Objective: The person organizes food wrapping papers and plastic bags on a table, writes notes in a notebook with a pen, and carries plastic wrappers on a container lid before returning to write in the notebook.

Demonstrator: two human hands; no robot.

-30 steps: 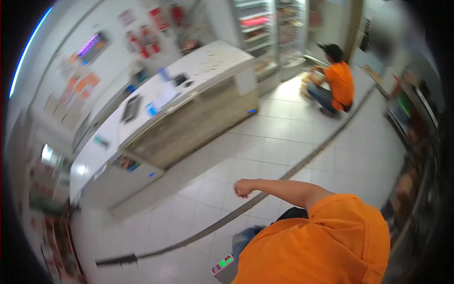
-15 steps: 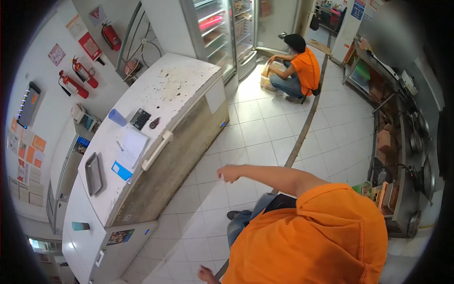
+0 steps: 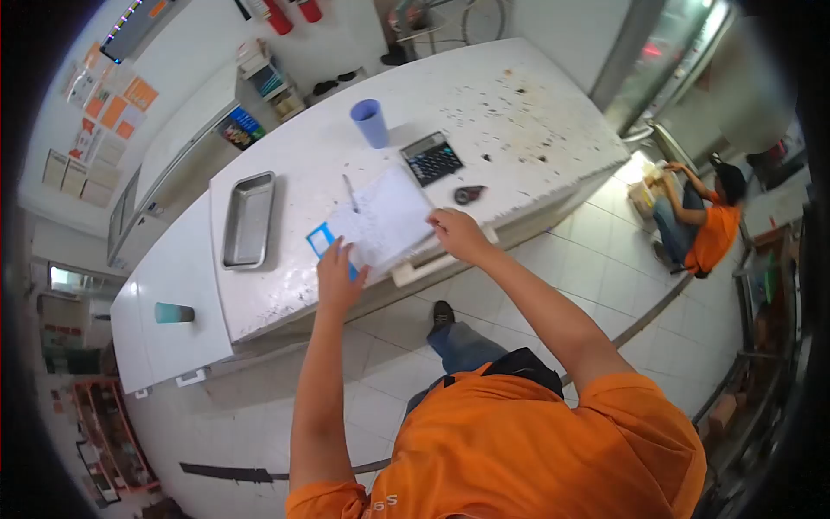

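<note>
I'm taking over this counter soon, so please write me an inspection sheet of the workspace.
Surface: white counter, dark specks, chipped front edge.
Job's things: written paper sheets, blue piece at one edge, pen at another.
Clutter: metal tray, purple cup, calculator, small dark object; teal cup on the adjoining surface.
Hands: left hand by the blue piece, right hand at the sheets' right edge; grip unclear.
Cables: nothing seen.
Surroundings: co-worker in orange squatting past the counter's right end; dark strip across the floor.

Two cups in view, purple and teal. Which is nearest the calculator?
The purple cup, beside the calculator and near the notebook. The teal cup is far off, beyond the metal tray.
</note>
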